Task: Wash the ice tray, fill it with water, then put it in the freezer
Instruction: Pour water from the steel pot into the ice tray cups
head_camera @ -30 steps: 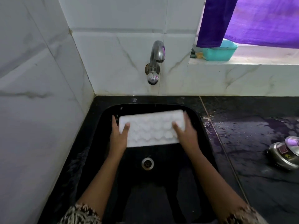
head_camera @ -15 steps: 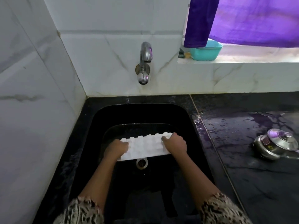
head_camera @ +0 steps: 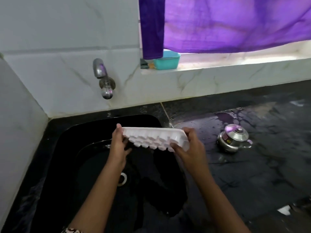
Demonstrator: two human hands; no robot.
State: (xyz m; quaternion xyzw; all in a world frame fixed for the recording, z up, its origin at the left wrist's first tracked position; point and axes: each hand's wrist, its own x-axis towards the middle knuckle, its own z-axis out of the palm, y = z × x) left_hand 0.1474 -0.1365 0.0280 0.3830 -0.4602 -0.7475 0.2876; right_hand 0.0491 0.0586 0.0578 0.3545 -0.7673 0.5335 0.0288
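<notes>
Gripping the ice tray point(head_camera: 152, 137) ends, both hands point(head_camera: 189, 148) hold it over the sink point(head_camera: 67, 148).

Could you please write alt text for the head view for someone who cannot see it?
A left hand and right hand hold a white ice tray by its ends above a black sink, tilted so its bumpy underside shows. A tap juts from the tiled wall behind; a steel pot sits on the wet counter at right.

One ice tray point(head_camera: 154, 137) over the one sink point(head_camera: 70, 165), held by two hands: left hand point(head_camera: 118, 145), right hand point(head_camera: 190, 148). One drain point(head_camera: 122, 179) inside the sink. One tap point(head_camera: 103, 79) behind the sink. Right of the sink, one steel pot point(head_camera: 233, 137). Beyond the sink, one teal tub point(head_camera: 168, 62) and two purple cloths: dark cloth point(head_camera: 152, 27), pale cloth point(head_camera: 235, 22).
</notes>
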